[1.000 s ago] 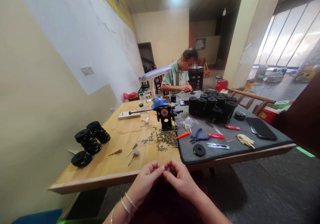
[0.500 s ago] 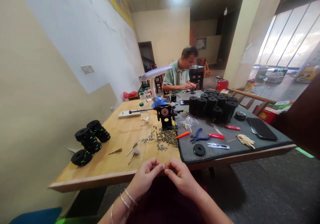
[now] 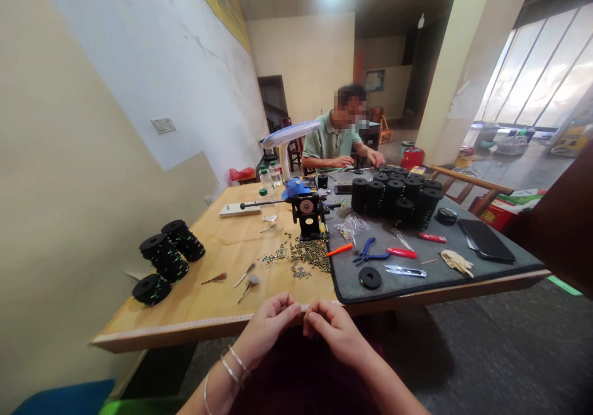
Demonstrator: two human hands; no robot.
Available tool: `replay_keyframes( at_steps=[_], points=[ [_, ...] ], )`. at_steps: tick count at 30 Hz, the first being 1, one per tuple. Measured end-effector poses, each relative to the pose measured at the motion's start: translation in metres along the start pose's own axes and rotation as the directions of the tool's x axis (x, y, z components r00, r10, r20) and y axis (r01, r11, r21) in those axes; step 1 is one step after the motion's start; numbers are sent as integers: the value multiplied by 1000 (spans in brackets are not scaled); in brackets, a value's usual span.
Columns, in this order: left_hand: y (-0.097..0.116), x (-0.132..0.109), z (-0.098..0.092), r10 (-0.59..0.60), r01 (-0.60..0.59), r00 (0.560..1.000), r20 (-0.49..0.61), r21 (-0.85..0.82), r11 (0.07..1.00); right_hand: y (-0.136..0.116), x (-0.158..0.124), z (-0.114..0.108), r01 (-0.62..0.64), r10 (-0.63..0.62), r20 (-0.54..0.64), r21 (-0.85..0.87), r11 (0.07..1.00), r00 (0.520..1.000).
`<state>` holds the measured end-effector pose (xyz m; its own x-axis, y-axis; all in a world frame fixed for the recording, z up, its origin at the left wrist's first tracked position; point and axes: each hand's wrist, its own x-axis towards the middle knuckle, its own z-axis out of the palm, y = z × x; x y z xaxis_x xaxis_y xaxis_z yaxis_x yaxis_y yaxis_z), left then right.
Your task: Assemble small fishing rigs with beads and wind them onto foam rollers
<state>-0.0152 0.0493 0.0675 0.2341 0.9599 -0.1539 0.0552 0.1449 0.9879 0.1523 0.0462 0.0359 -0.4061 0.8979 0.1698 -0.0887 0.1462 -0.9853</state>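
My left hand [image 3: 277, 317] and my right hand [image 3: 330, 325] are close together at the table's near edge, each with thumb and fingers pinched. Whatever sits between the fingertips is too small to make out. Beyond them a heap of small dark and yellowish pieces [image 3: 313, 254] lies spread on the wood. Behind the heap stands a black hand-cranked device [image 3: 307, 211] with a round dial. Two small brushes, one with a grey tip [image 3: 251, 281], rest left of the heap. A black spool [image 3: 370, 277] lies on the grey mat [image 3: 347, 288], right of my hands.
Black foam spools [image 3: 155, 248] are stacked at the left; several more [image 3: 393, 192] stand on the mat. Blue pliers [image 3: 370, 253], a silver snipper [image 3: 405, 271], a glove [image 3: 456, 262] and a phone [image 3: 486, 239] lie right. A co-worker [image 3: 331, 140] sits opposite, behind a lamp [image 3: 290, 134].
My hands have drawn slightly apart at the fingertips, and my right fingers curl further down. The co-worker's hands have separated, one reaching toward the spools.
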Motion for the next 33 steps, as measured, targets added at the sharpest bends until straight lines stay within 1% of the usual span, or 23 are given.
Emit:
replay_keyframes(
  at_steps=[2, 4, 7, 10, 13, 15, 16, 18, 20, 22, 25, 27, 28, 29, 30, 31, 33],
  points=[
    [0, 0, -1, -9, 9, 1000, 1, 26, 1000, 5, 1, 0, -55, 52, 47, 65, 996, 998],
    [0, 0, -1, -14, 14, 1000, 4, 45, 999, 8, 3, 0, -87, 85, 55, 44, 995, 995],
    [1, 0, -2, -11, 11, 1000, 3, 91, 996, 6, 4, -1, -69, 71, 9, -85, 994, 997],
    [0, -2, -5, -2, -2, 1000, 16, 191, 982, 2, 5, -2, -31, 23, -37, -226, 974, 999],
    [-1, -4, -14, 1, -16, 999, 49, 309, 951, 1, 9, -9, -1, -13, -38, -363, 932, 999],
    [-3, -4, -23, -4, -14, 999, 47, 382, 924, 1, 16, -16, 24, -32, -9, -463, 886, 999],
    [-4, -4, -28, 3, -16, 999, 32, 423, 906, 1, 20, -20, 41, -41, 12, -516, 856, 999],
    [-7, -1, -40, 53, -35, 998, -21, 517, 855, -1, 31, -26, 76, -54, 55, -629, 774, 997],
    [-11, 5, -51, 118, -47, 990, -77, 606, 794, -3, 43, -30, 118, -70, 95, -748, 653, 993],
    [-16, 11, -60, 153, -38, 982, -110, 679, 733, -4, 54, -30, 169, -87, 146, -850, 499, 986],
    [-24, 20, -66, 161, -13, 980, -119, 766, 643, -3, 65, -25, 230, -82, 216, -932, 280, 973],
    [-29, 24, -66, 160, -3, 980, -121, 790, 613, -2, 68, -18, 240, -76, 230, -953, 186, 970],
    [-31, 26, -65, 162, 3, 979, -127, 794, 608, -1, 69, -14, 241, -82, 231, -956, 164, 970],
    [-32, 26, -64, 165, 7, 977, -135, 795, 607, 0, 69, -9, 241, -98, 227, -957, 164, 969],
    [-33, 27, -63, 169, 10, 975, -141, 797, 604, 1, 70, -4, 243, -122, 223, -952, 189, 967],
    [-34, 27, -62, 174, 11, 974, -145, 798, 602, 3, 71, 2, 250, -152, 218, -938, 240, 964],
    [-33, 26, -62, 183, 11, 971, -151, 797, 604, 7, 73, 14, 270, -198, 205, -874, 404, 959]
  ],
)
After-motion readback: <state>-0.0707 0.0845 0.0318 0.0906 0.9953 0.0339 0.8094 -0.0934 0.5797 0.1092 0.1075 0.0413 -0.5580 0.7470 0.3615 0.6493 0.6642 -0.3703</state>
